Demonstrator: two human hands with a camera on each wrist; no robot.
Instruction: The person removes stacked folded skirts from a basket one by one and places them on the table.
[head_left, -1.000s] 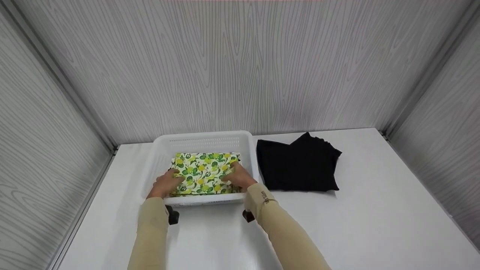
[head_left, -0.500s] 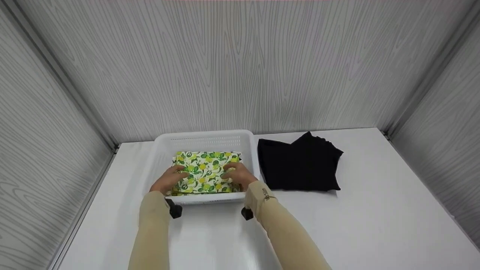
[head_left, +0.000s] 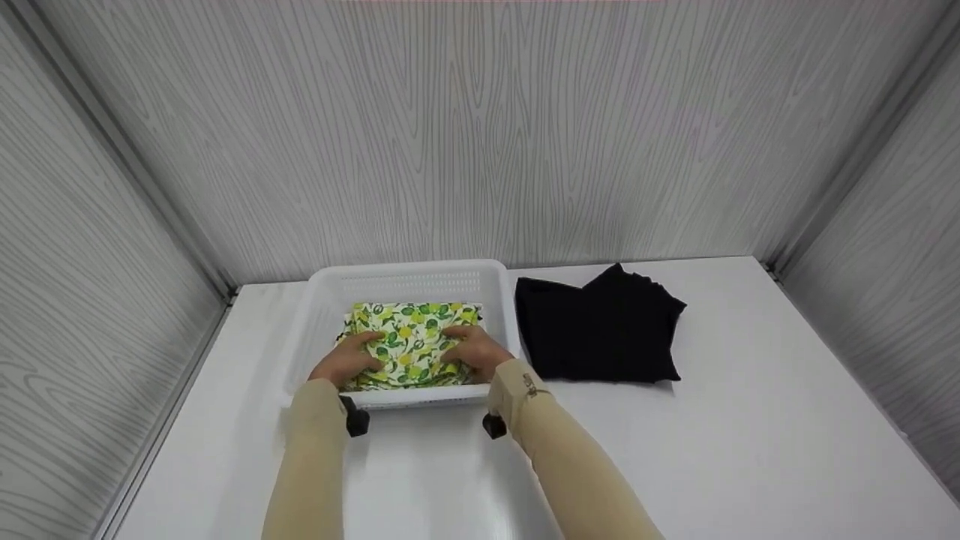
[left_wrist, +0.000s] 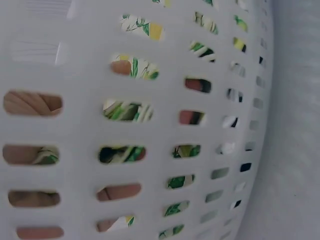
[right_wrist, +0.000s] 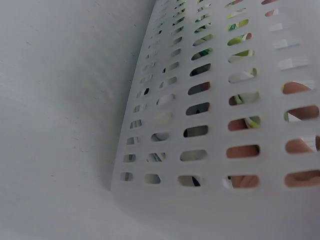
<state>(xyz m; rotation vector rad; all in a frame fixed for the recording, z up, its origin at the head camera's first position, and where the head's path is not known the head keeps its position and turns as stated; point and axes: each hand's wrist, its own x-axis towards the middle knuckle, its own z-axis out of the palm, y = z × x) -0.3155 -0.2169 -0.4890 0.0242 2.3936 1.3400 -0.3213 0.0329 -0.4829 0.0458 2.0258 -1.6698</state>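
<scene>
1. The lemon-print cloth point(head_left: 409, 337) lies inside the white basket point(head_left: 412, 268), its long axis running side to side, parallel to the basket's front rim.
2. In the basket, the left hand's point(head_left: 346, 361) grip holds the cloth's left edge; the right hand's point(head_left: 480, 352) holds its right edge, thumbs on top.
3. Only the head view shows the black cloth point(head_left: 600, 330), on the desk point(head_left: 750, 442) right of the basket.
4. Both wrist views show fingers point(left_wrist: 120, 192) and printed fabric through the basket's slotted wall point(left_wrist: 80, 125).
</scene>
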